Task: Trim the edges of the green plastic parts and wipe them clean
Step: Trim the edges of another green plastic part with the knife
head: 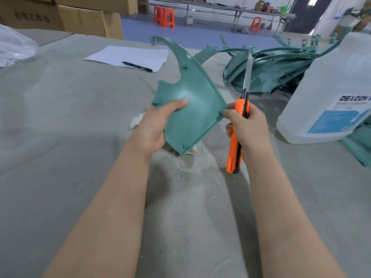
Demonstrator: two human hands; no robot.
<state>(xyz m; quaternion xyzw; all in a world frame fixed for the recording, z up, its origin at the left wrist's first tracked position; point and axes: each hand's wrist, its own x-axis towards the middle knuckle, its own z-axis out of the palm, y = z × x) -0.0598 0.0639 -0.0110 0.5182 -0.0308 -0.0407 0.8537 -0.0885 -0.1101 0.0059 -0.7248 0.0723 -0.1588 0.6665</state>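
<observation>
A green plastic part [192, 101], fin-shaped with a long curved tip pointing away, is held up over the grey table cover. My left hand [156, 127] grips its lower left edge, thumb lying across the inner face. My right hand [248, 129] holds an orange utility knife [236, 137] upright, its long blade extended upward, while a fingertip touches the part's right corner. A pale cloth [137, 121] lies on the table behind my left hand, mostly hidden.
A pile of green plastic parts [277, 67] lies at the back right. A large translucent jug [329, 97] with a blue label stands at right. White paper [128, 57] with a black pen [137, 66] lies at back. Shavings litter the cover.
</observation>
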